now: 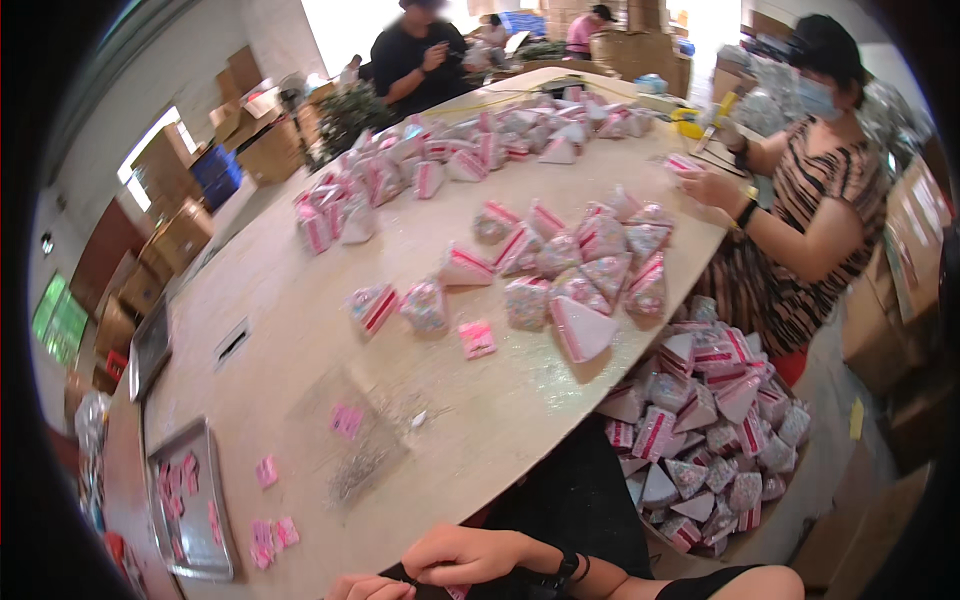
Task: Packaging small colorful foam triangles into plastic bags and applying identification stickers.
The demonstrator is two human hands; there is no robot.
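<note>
At the lower edge of the head view my right hand (467,556) is closed, its fingertips pinched. My left hand (368,588) lies just beside it, mostly cut off by the frame, fingers curled inward. What they grip between them is too small and hidden to name; a bit of pink shows under my right hand. Nearest on the table are pink tags (272,541) and a clear plastic sheet (385,425) bearing a pink tag (346,420) and a heap of small metallic pieces (354,474).
A metal tray (226,545) with pink tags stands at the left. Wrapped pink-and-white wedge shapes (583,330) cover the table's middle and far side. More wedges fill a large container (700,440) at right. A masked co-worker (825,180) handles one wedge; another person (415,60) stands behind.
</note>
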